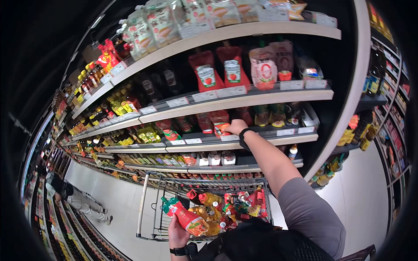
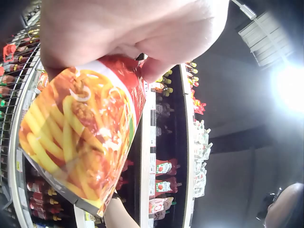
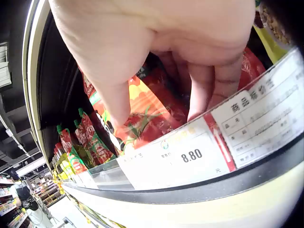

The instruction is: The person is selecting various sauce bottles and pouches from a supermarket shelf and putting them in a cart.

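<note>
Left hand [image 1: 177, 234]: fingers wrapped round a red green-capped pouch with a pasta picture [image 1: 190, 219], held over the loaded shopping cart [image 1: 142, 209]. Right hand [image 1: 237, 126]: at a red tomato-print pouch [image 3: 149, 118] on the shelf [image 1: 272, 141], just behind the 8.80 price tag [image 3: 192, 156]; thumb on the front, fingers bent round the far side, so looks like a pinch on its lower part. Other red pouches stand close beside.

To do it well: firm but gentle squeeze, soft pack probably gives; lift clear of the tag strip before pulling outward; keep neighbours from toppling; left pouch best kept steady, clear of the reaching arm.
</note>
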Available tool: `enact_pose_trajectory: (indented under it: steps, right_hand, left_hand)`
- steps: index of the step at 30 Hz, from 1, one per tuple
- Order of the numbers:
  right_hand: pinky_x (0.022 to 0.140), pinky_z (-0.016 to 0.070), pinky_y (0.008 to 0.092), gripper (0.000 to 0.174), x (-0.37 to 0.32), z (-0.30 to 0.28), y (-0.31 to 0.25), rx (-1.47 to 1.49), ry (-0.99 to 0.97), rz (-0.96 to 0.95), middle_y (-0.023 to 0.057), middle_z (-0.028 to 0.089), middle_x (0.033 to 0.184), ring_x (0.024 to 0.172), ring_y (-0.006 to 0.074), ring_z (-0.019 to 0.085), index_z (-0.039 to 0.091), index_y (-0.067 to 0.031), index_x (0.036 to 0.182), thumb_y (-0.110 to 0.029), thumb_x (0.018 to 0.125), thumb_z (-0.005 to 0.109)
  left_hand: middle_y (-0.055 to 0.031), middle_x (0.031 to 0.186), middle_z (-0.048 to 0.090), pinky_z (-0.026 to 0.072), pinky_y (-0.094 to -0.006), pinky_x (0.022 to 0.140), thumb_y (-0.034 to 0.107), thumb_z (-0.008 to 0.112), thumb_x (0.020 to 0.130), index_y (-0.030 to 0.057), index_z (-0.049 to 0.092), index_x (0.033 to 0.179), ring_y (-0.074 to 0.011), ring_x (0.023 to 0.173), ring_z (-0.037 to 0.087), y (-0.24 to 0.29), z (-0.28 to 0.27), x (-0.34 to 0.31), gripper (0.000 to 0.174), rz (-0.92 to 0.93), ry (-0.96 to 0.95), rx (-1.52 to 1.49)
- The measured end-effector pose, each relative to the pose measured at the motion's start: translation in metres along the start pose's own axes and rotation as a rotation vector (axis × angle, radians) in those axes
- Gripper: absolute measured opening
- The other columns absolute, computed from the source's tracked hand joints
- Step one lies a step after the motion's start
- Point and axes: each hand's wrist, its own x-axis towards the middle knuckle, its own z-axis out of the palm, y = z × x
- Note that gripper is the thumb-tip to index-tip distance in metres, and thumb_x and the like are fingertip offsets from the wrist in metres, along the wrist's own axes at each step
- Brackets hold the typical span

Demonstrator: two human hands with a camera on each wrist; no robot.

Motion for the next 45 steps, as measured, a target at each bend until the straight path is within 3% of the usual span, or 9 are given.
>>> enact_pose_trajectory:
  steps: [5, 14, 19, 21, 25, 30, 35, 37, 45]
  right_hand:
    - [0.081, 0.0511, 0.0394, 0.068, 0.015, 0.021, -0.002, 0.090, 0.031, -0.007, 0.0228, 0.071, 0.091, 0.087, 0.0346, 0.069, 0.074, 0.0020, 0.093, -0.061, 0.069, 0.074]
    - [0.103, 0.0405, 0.0313, 0.065, 0.033, 0.032, 0.001, 0.088, -0.185, 0.039, 0.0203, 0.064, 0.125, 0.120, 0.0277, 0.058, 0.068, -0.0009, 0.117, -0.054, 0.080, 0.072]
    - [0.085, 0.0479, 0.0355, 0.070, 0.066, 0.065, 0.022, 0.064, -0.279, 0.065, 0.0226, 0.070, 0.105, 0.097, 0.0315, 0.066, 0.070, 0.0014, 0.105, -0.062, 0.076, 0.068]
    - [0.077, 0.0474, 0.0313, 0.049, 0.062, 0.072, 0.017, 0.087, -0.220, 0.110, 0.0093, 0.073, 0.093, 0.081, 0.0163, 0.062, 0.075, -0.0005, 0.097, -0.046, 0.078, 0.075]
    - [0.083, 0.0477, 0.0366, 0.074, 0.046, 0.059, -0.006, -0.120, -0.285, 0.105, 0.0237, 0.070, 0.099, 0.094, 0.0321, 0.067, 0.071, 0.0044, 0.099, -0.063, 0.070, 0.072]
    - [0.089, 0.0432, 0.0296, 0.058, 0.041, 0.069, -0.014, 0.333, -0.268, 0.286, 0.0109, 0.068, 0.115, 0.103, 0.0179, 0.059, 0.072, 0.0008, 0.109, -0.044, 0.073, 0.083]
    - [0.097, 0.0421, 0.0317, 0.056, 0.069, 0.086, 0.013, 0.237, -0.199, 0.380, 0.0119, 0.065, 0.123, 0.114, 0.0192, 0.056, 0.070, 0.0017, 0.114, -0.039, 0.077, 0.082]
    - [0.100, 0.0420, 0.0329, 0.061, 0.105, 0.103, 0.066, 0.094, 0.107, -0.081, 0.0115, 0.065, 0.124, 0.115, 0.0217, 0.057, 0.068, 0.0013, 0.117, -0.042, 0.076, 0.081]
    - [0.099, 0.0424, 0.0332, 0.061, 0.095, 0.099, 0.067, 0.175, 0.005, 0.107, 0.0123, 0.066, 0.122, 0.113, 0.0224, 0.058, 0.069, 0.0009, 0.115, -0.044, 0.076, 0.081]
  left_hand:
    - [-0.0171, 0.127, 0.060, 0.0417, -0.0497, 0.105, 0.036, 0.041, 0.104, 0.0050, 0.045, 0.138, -0.0327, 0.119, 0.057, 0.008, -0.013, 0.006, 0.046, -0.002, 0.040, -0.031]
    - [-0.0123, 0.139, 0.053, 0.0385, -0.0470, 0.110, 0.034, 0.042, 0.104, 0.0043, 0.041, 0.142, -0.0283, 0.128, 0.051, 0.011, -0.063, 0.022, 0.049, -0.042, 0.016, -0.116]
    - [-0.0119, 0.139, 0.053, 0.0392, -0.0456, 0.110, 0.031, 0.043, 0.104, 0.0026, 0.042, 0.142, -0.0265, 0.127, 0.052, 0.006, -0.085, 0.038, 0.047, -0.021, 0.016, -0.157]
    - [-0.0119, 0.138, 0.054, 0.0393, -0.0456, 0.109, 0.031, 0.041, 0.105, 0.0025, 0.042, 0.141, -0.0263, 0.127, 0.052, 0.002, -0.093, 0.039, 0.046, -0.045, 0.025, -0.171]
    - [-0.0127, 0.133, 0.057, 0.0421, -0.0473, 0.106, 0.032, 0.041, 0.105, 0.0049, 0.043, 0.139, -0.0285, 0.122, 0.055, -0.001, -0.103, 0.050, 0.044, -0.072, 0.102, -0.212]
    - [-0.0125, 0.136, 0.056, 0.0426, -0.0460, 0.106, 0.030, 0.039, 0.106, 0.0021, 0.044, 0.139, -0.0262, 0.123, 0.055, -0.003, -0.124, 0.070, 0.043, -0.101, 0.075, -0.237]
    - [-0.0124, 0.134, 0.057, 0.0437, -0.0446, 0.106, 0.027, 0.039, 0.106, 0.0016, 0.045, 0.138, -0.0251, 0.123, 0.056, -0.002, -0.137, 0.084, 0.041, -0.085, 0.107, -0.260]
    - [-0.0123, 0.134, 0.057, 0.0441, -0.0439, 0.105, 0.026, 0.039, 0.106, 0.0013, 0.046, 0.137, -0.0246, 0.122, 0.057, -0.003, -0.147, 0.087, 0.040, -0.086, 0.110, -0.277]
    - [-0.0111, 0.136, 0.056, 0.0422, -0.0452, 0.107, 0.030, 0.039, 0.106, 0.0030, 0.044, 0.140, -0.0249, 0.123, 0.055, -0.009, -0.189, 0.090, 0.043, -0.112, 0.136, -0.279]
